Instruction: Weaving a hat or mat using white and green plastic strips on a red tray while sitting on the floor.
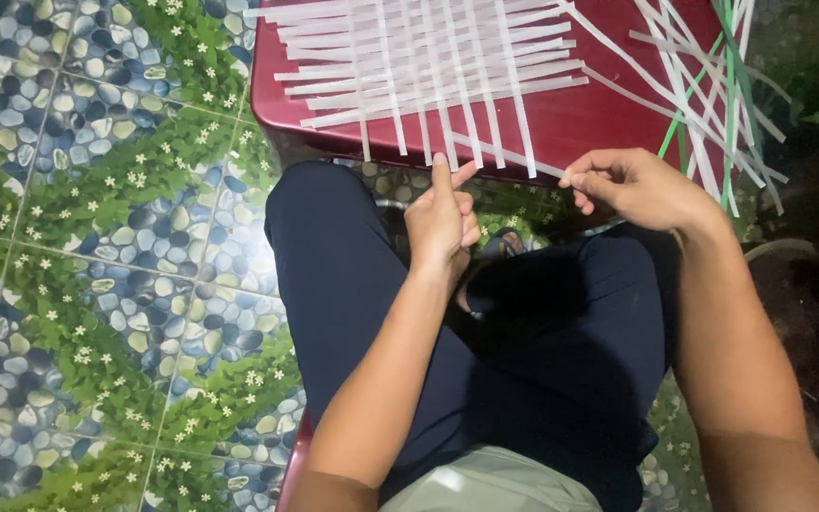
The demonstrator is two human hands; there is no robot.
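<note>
A partly woven mat of white strips lies on a dark red plastic table. My left hand is at the table's near edge, with thumb and forefinger raised beside the hanging strip ends. My right hand pinches the end of one white strip that runs slantwise toward the mat. I sit with dark blue trousers below both hands.
A bundle of loose white and green strips lies across the table's right corner and hangs over it. The floor on the left is tiled with a pebble and leaf pattern. Dark ground with plants is on the right.
</note>
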